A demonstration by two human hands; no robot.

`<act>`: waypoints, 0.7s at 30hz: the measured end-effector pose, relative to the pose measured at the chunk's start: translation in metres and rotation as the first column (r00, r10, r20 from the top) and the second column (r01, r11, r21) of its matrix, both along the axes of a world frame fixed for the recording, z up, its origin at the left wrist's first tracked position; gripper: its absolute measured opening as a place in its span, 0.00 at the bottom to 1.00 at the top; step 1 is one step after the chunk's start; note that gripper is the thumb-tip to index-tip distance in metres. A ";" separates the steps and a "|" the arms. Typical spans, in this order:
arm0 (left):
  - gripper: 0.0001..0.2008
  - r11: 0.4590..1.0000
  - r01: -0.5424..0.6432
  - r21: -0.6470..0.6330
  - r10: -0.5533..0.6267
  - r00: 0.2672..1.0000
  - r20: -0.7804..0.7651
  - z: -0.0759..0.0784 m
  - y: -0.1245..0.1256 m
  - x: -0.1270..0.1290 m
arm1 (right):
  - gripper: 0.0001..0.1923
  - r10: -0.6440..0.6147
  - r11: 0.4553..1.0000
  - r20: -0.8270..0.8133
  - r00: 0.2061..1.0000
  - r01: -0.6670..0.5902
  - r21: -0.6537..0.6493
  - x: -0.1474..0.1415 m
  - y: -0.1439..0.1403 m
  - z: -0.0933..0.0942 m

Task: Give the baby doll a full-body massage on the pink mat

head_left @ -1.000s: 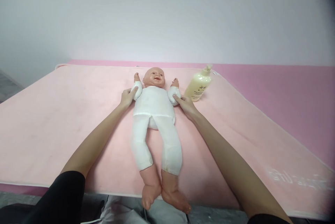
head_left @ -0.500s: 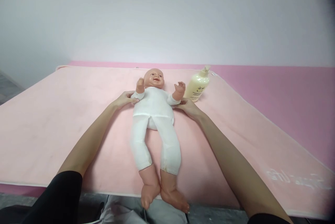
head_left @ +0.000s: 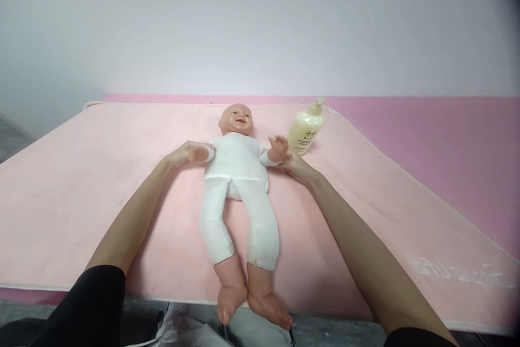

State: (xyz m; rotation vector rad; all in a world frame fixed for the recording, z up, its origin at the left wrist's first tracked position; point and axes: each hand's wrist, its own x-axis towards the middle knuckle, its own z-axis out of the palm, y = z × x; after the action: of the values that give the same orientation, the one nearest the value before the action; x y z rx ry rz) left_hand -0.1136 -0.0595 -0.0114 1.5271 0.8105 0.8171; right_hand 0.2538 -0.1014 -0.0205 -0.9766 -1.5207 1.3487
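Note:
A baby doll point(head_left: 238, 157) with a white cloth body lies on its back, its head toward the wall and its bare feet past the table's near edge. My left hand point(head_left: 182, 154) is closed around the doll's arm on the left side of the view; the doll's small hand covers part of my fingers. On the other side, my right hand point(head_left: 299, 167) grips the doll's other arm from beneath and outside, with my fingertips partly hidden behind it. Just beyond my right hand stands a pale yellow pump bottle point(head_left: 305, 129), looking tilted.
A pink towel point(head_left: 101, 190) with white lettering at its near right corner covers much of the table. The darker pink tabletop point(head_left: 455, 157) shows on the right. A pale wall point(head_left: 260, 22) rises behind the table's far edge.
The doll's left-side arm has swung from raised beside its head down and outward to the left. Its other arm has dropped slightly. My hands have moved slightly outward with them.

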 end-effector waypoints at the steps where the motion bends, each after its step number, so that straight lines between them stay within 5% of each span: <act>1: 0.19 0.999 -0.027 -0.029 0.027 0.999 0.020 0.000 -0.001 0.002 | 0.19 0.001 0.999 -0.023 1.000 -0.002 -0.032 -0.001 0.000 -0.001; 8: 0.21 0.962 -0.268 -0.055 0.272 0.958 0.089 0.001 -0.005 0.026 | 0.22 -0.263 0.959 -0.043 0.964 0.257 -0.116 -0.020 0.010 -0.007; 13: 0.22 0.864 -0.492 -0.109 0.501 0.862 0.078 0.000 -0.005 0.041 | 0.24 -0.396 0.917 0.031 0.918 0.397 -0.043 -0.036 0.014 -0.009; 21: 0.31 0.909 -0.415 0.043 0.409 0.907 0.103 -0.003 -0.016 0.038 | 0.22 -0.436 0.881 0.134 0.890 0.392 0.263 -0.045 -0.007 -0.013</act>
State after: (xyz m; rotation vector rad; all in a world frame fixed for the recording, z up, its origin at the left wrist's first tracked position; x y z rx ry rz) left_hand -0.0753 -0.0758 -0.0148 1.3785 1.0668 1.2258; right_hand 0.2092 -0.1083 -0.0331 -1.2252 -1.4575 0.7730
